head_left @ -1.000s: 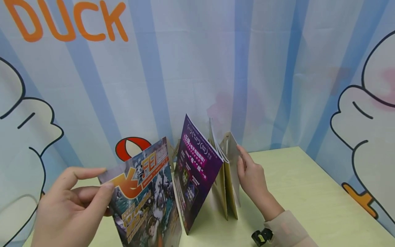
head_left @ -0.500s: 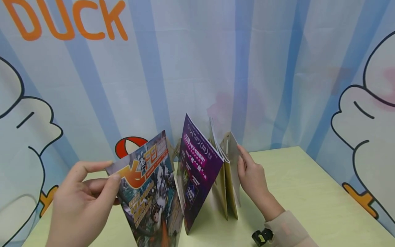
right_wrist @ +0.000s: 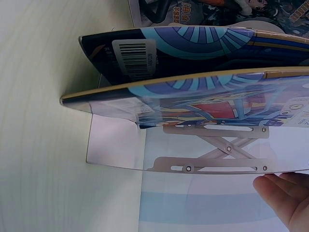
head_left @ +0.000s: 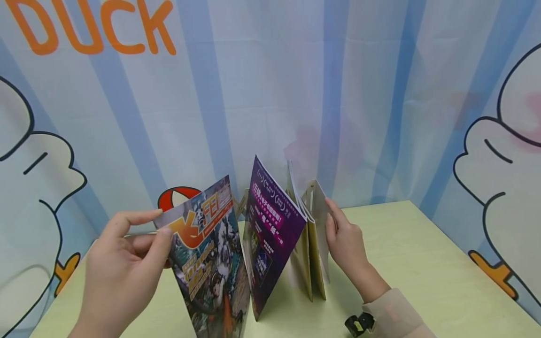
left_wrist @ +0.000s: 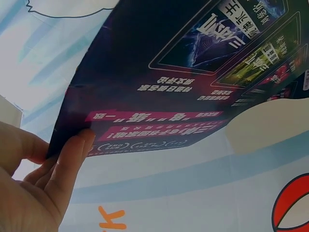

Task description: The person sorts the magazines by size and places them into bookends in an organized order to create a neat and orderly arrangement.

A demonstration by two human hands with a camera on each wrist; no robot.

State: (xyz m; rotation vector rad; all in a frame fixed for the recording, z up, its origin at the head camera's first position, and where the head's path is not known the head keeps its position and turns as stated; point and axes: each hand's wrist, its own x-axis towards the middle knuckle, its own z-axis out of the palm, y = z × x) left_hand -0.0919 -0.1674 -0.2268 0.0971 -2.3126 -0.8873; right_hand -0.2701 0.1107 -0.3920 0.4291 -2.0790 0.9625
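My left hand [head_left: 127,267] pinches the upper left corner of a magazine [head_left: 217,263] with an illustrated cover, between thumb and index finger. The left wrist view shows its dark purple back [left_wrist: 120,87]. To its right stands another magazine [head_left: 274,230], purple side facing me and tilted. My right hand [head_left: 348,241] holds the outer edge of the end plate [head_left: 322,220] of an expandable book rack. Its crossed metal links [right_wrist: 229,149] show in the right wrist view. Books with a blue, patterned cover [right_wrist: 207,104] and a barcode [right_wrist: 135,58] stand inside the plate.
The pale wooden table [head_left: 393,253] runs to a striped blue curtain [head_left: 270,94] at the back and sides, printed with ducks and a red-and-white ball [head_left: 173,197]. A black strapped device [head_left: 359,324] sits by the right sleeve [head_left: 393,314].
My left hand and its magazine have moved up and to the right, closer to the purple magazine. My right hand has stayed on the end plate.
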